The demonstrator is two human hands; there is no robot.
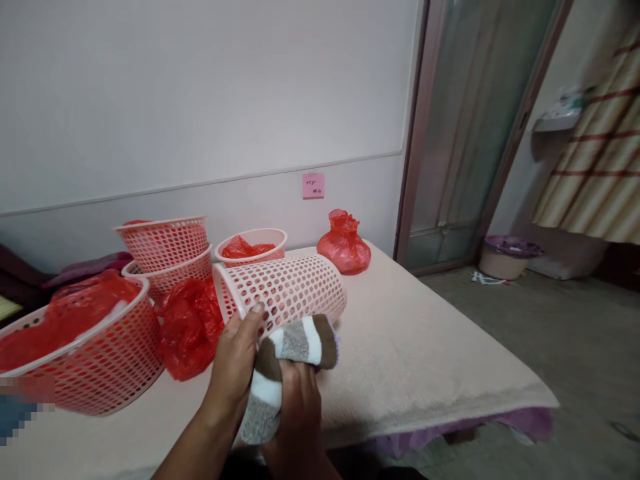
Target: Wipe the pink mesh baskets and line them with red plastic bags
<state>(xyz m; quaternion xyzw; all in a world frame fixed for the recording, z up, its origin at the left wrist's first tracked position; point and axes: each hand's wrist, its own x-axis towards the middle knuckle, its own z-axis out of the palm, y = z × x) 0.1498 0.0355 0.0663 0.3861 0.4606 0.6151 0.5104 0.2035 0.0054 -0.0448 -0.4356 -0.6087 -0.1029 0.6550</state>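
My left hand (239,353) grips the rim of a pale pink plastic basket (295,283), its thumb on the holed side wall. The basket lies tilted on its side, its mouth toward the left. In my right hand (300,403) is a thick striped sock (295,343) in brown, white and grey. It drapes over the fingers and touches or nearly touches the basket's lower side. Part of the right hand is hidden under the sock.
On the cloth-covered table (425,347), more pink baskets (110,373) stand at the left, with red plastic bags. A loose red bag (193,327) lies beside them; a tied red bag (345,247) sits at the back. A bin (505,260) stands on the floor.
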